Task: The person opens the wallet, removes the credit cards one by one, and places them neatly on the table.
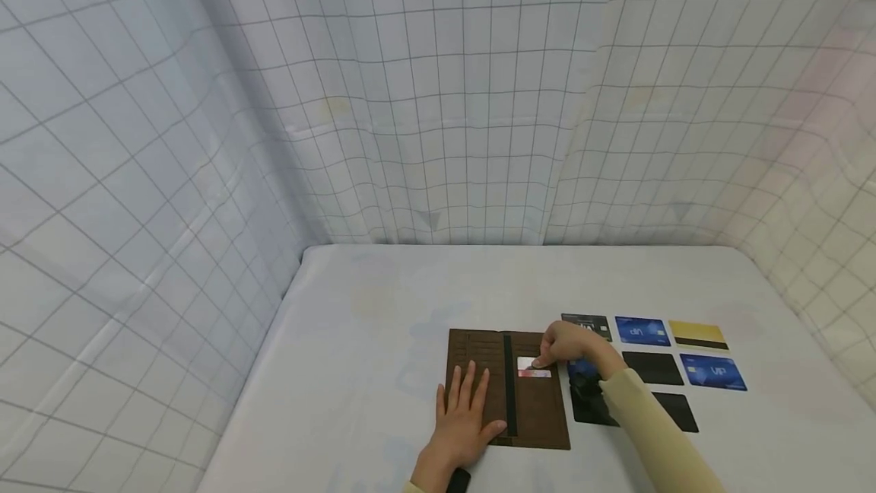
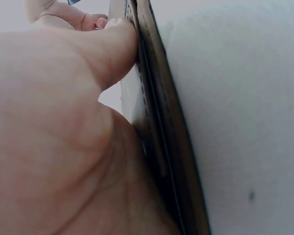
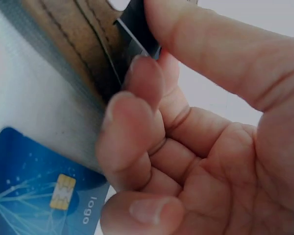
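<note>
A brown wallet (image 1: 541,424) lies unfolded on the white table, with a dark strap (image 1: 509,394) down its middle and card slots on its left half. My left hand (image 1: 460,421) rests on that left half with fingers spread; in the left wrist view, its thumb lies against the stitched wallet edge (image 2: 174,122). On the right half, my right hand (image 1: 571,342) pinches a white card with a pinkish-red band (image 1: 534,373). From the right wrist, a thin dark-looking card edge (image 3: 137,32) shows between thumb and fingers, beside the wallet's stitching. How deep the card sits is hidden.
Right of the wallet lie several cards in rows: blue cards (image 1: 642,331) (image 1: 713,372), a yellow card with a dark stripe (image 1: 698,334), black cards (image 1: 653,368) (image 1: 677,411) and a dark printed card (image 1: 595,323). My right forearm covers some. Gridded white curtains (image 1: 438,135) surround the table.
</note>
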### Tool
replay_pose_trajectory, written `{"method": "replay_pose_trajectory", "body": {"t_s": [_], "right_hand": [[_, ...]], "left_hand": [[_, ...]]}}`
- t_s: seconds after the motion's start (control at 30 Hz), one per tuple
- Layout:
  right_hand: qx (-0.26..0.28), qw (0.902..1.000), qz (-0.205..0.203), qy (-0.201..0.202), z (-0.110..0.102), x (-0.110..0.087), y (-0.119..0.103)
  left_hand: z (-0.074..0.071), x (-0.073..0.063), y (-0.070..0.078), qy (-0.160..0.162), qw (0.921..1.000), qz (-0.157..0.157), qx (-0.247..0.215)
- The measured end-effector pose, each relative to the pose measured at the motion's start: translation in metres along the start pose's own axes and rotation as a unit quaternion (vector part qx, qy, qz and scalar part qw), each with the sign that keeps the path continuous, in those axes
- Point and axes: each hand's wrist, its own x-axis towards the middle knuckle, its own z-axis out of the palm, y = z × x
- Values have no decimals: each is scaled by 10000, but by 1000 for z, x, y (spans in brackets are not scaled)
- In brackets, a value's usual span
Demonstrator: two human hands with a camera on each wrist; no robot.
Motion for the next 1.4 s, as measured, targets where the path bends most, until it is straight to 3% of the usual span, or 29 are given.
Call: {"method": "replay_pose_trajectory", "body": {"t_s": [0.33,0.6,0.73,0.93,1.2,1.4], "right_hand": [[-174,9996,-181,126,-1,0,1],[-45,9994,-331,115,-2,-1,3],[138,9995,-257,150,0,-1,4],[-153,9993,-145,319,1,-2,2],[-142,9981,-589,93,-3,-3,1],[-81,9990,-370,218,0,-5,3]], "left_hand": [[2,0,-3,105,9998,128,-115],[1,0,0,29,10000,7,45],[3,-1,-2,112,9998,105,-110],[8,2,-6,137,9996,205,-107],[-1,0,1,-4,9999,-67,77],[1,-2,3,-54,9999,-84,80]]}}
